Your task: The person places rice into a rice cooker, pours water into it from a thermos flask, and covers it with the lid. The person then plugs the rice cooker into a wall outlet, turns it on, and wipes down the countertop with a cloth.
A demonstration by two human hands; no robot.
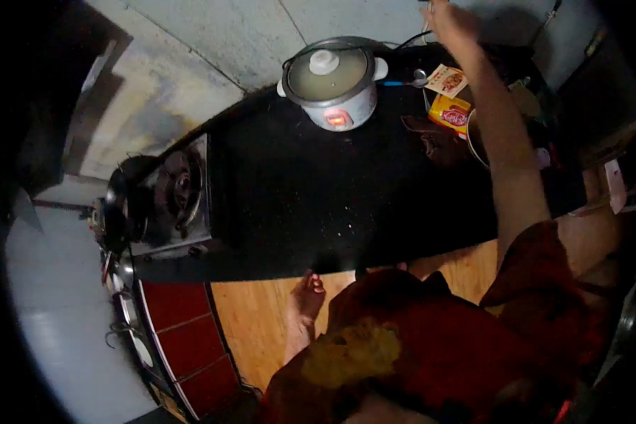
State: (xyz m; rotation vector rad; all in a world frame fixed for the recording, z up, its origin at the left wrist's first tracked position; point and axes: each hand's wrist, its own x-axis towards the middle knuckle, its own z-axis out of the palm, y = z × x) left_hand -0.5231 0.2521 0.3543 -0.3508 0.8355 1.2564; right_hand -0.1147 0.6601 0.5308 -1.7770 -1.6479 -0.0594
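Note:
My right hand (454, 27) reaches up to the wall at the top edge of the view, slightly blurred. Its fingers look pinched around something thin and pale that I cannot make out. A black cord (411, 39) runs from behind the rice cooker towards these fingers. The white rice cooker (340, 116) stands on the black counter, its glass lid (300, 78) on and an orange-red light glowing on its front. My left hand (307, 297) hangs by the counter's front edge, fingers curled, with nothing visible in them.
On the counter (297, 191), a gas stove (180, 191) sits at the left. Under my right arm lie a yellow packet (449, 113), a printed card (446, 81), a spoon (420, 75) and a partly hidden round-rimmed vessel (475, 141). Red cabinet fronts (184, 346) are below.

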